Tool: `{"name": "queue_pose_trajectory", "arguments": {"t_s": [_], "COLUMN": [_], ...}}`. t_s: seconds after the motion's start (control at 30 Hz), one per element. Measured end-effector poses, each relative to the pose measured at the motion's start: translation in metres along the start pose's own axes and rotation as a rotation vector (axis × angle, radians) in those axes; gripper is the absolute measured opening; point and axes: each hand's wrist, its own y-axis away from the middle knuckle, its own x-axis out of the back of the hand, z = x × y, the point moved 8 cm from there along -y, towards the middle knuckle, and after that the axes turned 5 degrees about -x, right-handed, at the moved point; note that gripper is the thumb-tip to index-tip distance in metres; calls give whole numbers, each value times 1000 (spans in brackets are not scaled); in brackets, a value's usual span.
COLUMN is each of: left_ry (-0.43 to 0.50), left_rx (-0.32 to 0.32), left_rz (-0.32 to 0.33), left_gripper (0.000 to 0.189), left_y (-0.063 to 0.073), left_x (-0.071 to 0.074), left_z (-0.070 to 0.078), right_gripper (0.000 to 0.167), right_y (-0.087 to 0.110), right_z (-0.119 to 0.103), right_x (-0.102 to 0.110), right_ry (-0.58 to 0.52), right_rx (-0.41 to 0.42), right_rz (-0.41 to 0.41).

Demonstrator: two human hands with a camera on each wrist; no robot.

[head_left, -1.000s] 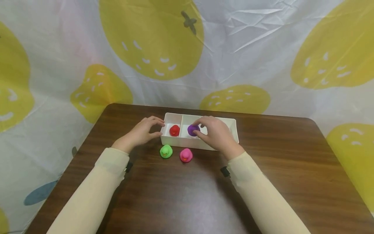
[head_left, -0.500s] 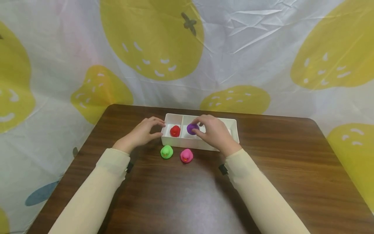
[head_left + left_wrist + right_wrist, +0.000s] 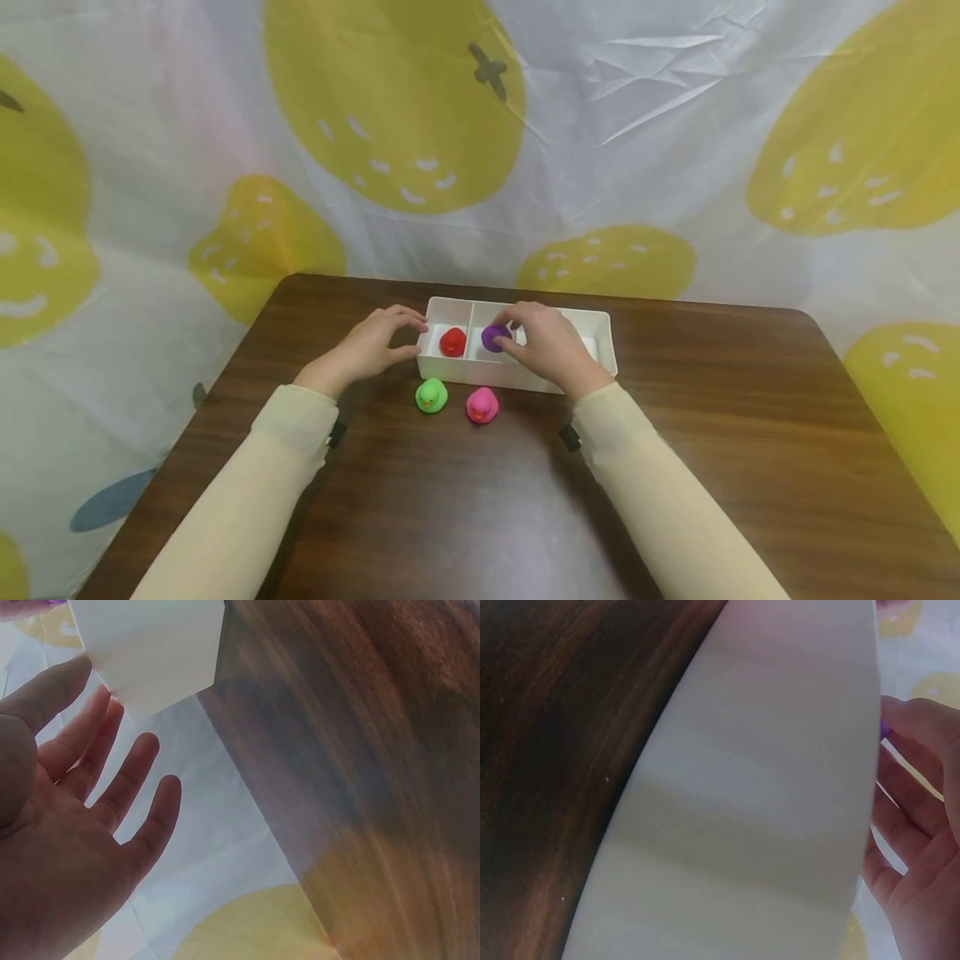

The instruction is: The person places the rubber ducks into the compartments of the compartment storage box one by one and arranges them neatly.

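My right hand (image 3: 551,343) pinches a purple rubber duck (image 3: 496,338) between thumb and fingers, inside a white divided box (image 3: 480,374). In the right wrist view only a sliver of purple shows past the box wall (image 3: 742,772). A red rubber duck (image 3: 453,342) sits in the left compartment. My left hand (image 3: 375,342) is at the box's left end, fingers spread, thumb and fingertips right at the rim; the left wrist view shows the palm and that end wall (image 3: 154,652). On the table before the box are a green rubber duck (image 3: 431,396) and a pink rubber duck (image 3: 482,406).
The box stands near the far edge of a brown wooden table (image 3: 480,500). Behind the table hangs a white curtain (image 3: 637,150) printed with yellow fruit. The right part of the box is partly hidden by my right hand.
The whole head view has shifted slightly down. My right hand keeps its pinch on the purple rubber duck, with only a slight shift left; my left hand stays at the box's end.
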Motion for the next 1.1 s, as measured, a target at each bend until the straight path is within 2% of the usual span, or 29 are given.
{"name": "queue_pose_trajectory", "arguments": {"t_s": [0.23, 0.7, 1.1], "left_ry": [4, 12, 19], "left_rx": [-14, -11, -9], "left_rz": [14, 10, 8], "left_gripper": [35, 35, 35], "left_y": [-1, -1, -1], "left_x": [1, 2, 4], "left_z": [1, -1, -1], "right_gripper": [18, 15, 13], "right_y": [-5, -13, -21], "right_z": [0, -2, 1], "right_x": [-5, -17, -27], "right_ry": [5, 37, 50], "right_rx": [31, 64, 48], "right_rz": [0, -77, -109]}}
